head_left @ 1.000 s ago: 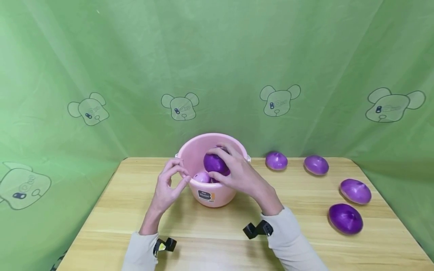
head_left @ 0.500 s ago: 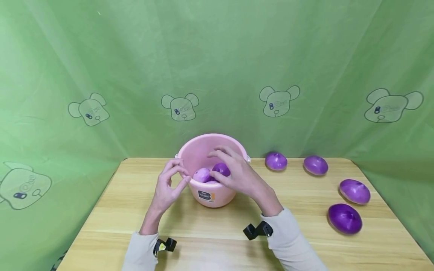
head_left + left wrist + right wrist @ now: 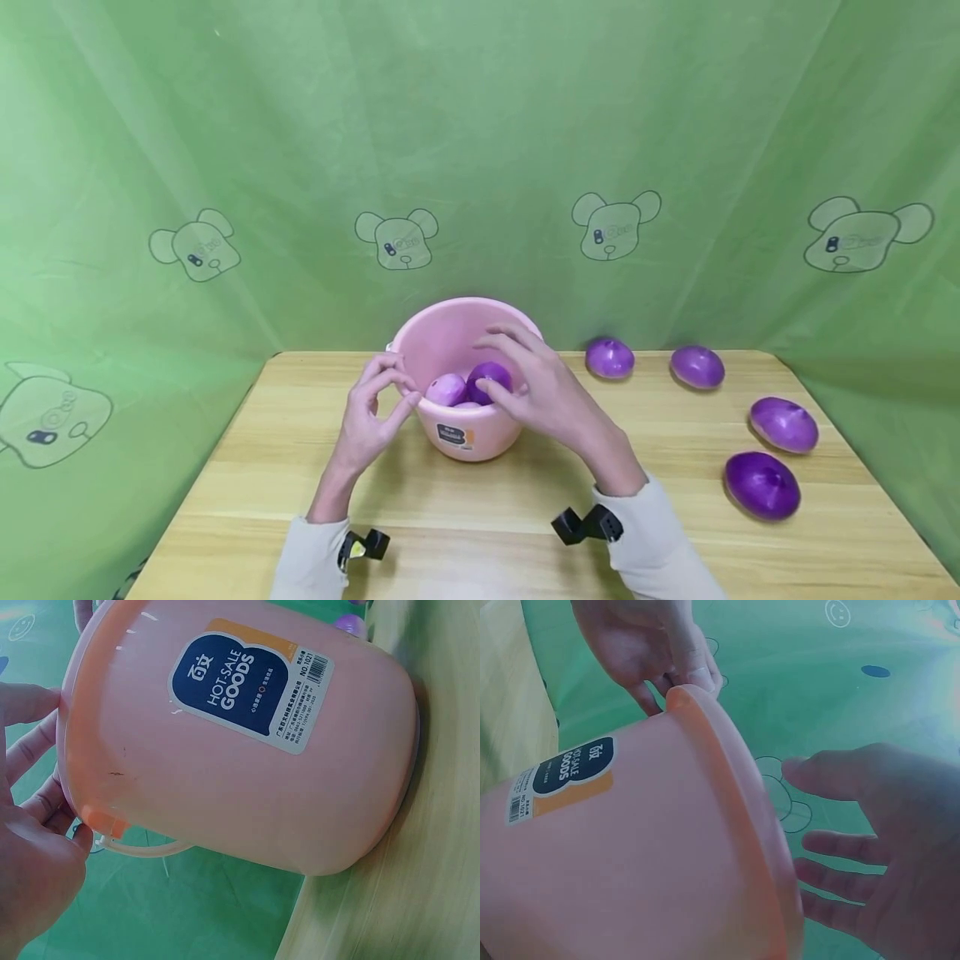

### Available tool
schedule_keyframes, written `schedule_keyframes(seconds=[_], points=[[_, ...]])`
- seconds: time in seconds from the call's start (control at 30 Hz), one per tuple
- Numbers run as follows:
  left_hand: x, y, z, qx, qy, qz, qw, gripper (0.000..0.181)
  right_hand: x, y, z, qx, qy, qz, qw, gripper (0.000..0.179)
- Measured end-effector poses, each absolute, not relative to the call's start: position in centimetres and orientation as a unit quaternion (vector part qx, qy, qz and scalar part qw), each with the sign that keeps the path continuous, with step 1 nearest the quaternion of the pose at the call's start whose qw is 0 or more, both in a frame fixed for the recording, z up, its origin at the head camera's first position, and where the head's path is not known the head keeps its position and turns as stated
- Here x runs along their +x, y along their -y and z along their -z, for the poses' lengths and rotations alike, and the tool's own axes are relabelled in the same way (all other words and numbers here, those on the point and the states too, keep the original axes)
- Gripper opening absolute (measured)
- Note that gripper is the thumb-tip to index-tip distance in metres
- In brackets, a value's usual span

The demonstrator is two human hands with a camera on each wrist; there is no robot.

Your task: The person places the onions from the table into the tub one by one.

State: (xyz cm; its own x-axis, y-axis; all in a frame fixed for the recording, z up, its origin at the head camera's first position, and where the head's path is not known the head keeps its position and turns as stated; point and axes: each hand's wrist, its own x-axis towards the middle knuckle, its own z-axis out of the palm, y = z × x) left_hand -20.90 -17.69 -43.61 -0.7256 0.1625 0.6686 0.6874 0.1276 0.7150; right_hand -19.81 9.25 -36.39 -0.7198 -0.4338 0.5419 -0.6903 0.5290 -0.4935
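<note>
A pink plastic bucket [image 3: 468,437] with a dark label stands upright at the table's middle. My left hand [image 3: 367,417] pinches its left rim between thumb and fingers, also visible in the left wrist view. Inside lie a pale purple onion [image 3: 446,389], a dark purple onion [image 3: 487,375] and part of another pale one [image 3: 468,405]. Over the bucket's right rim is my right hand [image 3: 551,387], fingers spread and relaxed, holding nothing. The right wrist view shows this right hand [image 3: 900,847] beside the rim with its fingers apart.
On the right of the wooden table [image 3: 465,550], several purple onions lie in a curve, the darkest one [image 3: 762,486] nearest me. Green cloth [image 3: 480,125] with printed bear heads hangs behind and at both sides. A pale bucket handle [image 3: 150,850] hangs at the rim.
My right hand has let go of the dark purple onion, which dropped to the bucket's bottom, and has drawn slightly back to the right. The left hand stays on the rim.
</note>
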Motion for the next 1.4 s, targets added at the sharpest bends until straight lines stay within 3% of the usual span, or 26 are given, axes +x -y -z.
schedule_keyframes(seconds=[1.4], points=[[-21.0, 17.8, 43.8, -0.299, 0.713, 0.593, 0.223, 0.014, -15.6, -14.8, 37.6, 0.278, 0.876, -0.326, 0.222, 0.061]])
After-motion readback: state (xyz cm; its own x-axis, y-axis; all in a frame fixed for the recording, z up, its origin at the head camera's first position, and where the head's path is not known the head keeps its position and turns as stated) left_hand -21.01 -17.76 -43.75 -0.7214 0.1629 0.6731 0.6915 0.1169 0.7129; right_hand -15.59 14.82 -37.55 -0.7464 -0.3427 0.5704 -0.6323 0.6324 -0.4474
